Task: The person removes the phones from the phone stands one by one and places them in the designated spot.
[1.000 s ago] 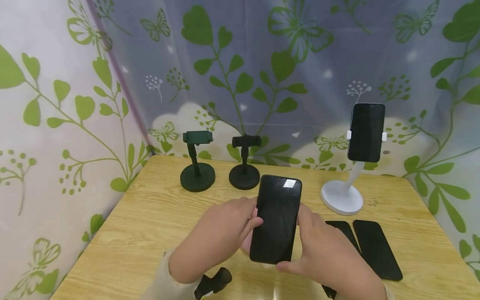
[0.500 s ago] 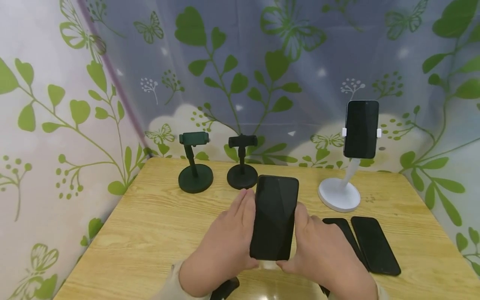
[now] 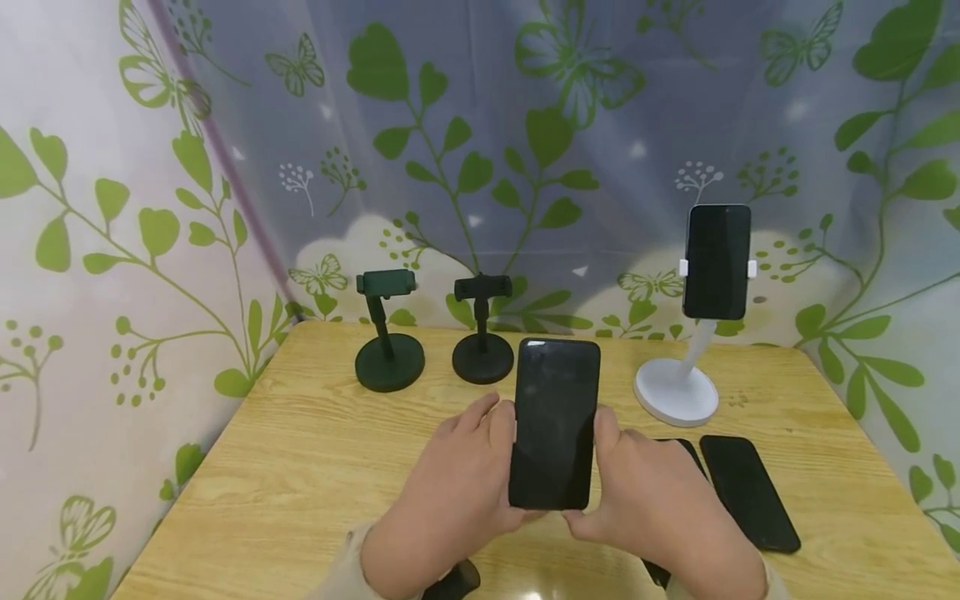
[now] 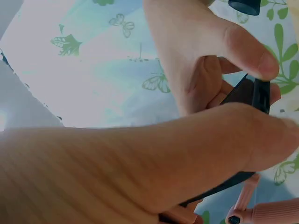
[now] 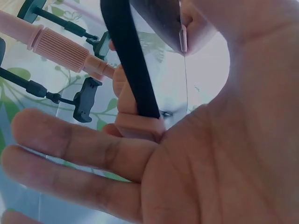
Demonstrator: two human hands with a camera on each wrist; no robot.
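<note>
A black phone (image 3: 557, 425) stands nearly upright in front of me, screen facing me, with both hands around its sides. My left hand (image 3: 457, 483) grips the left side, its thumb at the bottom edge. On the other side my right hand (image 3: 652, 500) holds the right edge, thumb near the lower corner. Behind the phone, a pink phone stand (image 5: 58, 49) with a ribbed neck shows in the right wrist view. Its pink clamp (image 5: 140, 126) sits at the phone's edge, close to the right palm. In the head view the phone and hands hide this stand.
A green phone stand (image 3: 389, 362) and a black phone stand (image 3: 482, 358) are at the back. At back right, a white stand (image 3: 677, 392) carries another phone (image 3: 717, 262). One phone (image 3: 750, 492) lies at right beside another, partly covered. A black object (image 3: 453, 579) shows by my left wrist.
My left thumb has gone from the phone's front left side down to its bottom edge. The left fingers have shifted along its side, and the phone now stands straighter.
</note>
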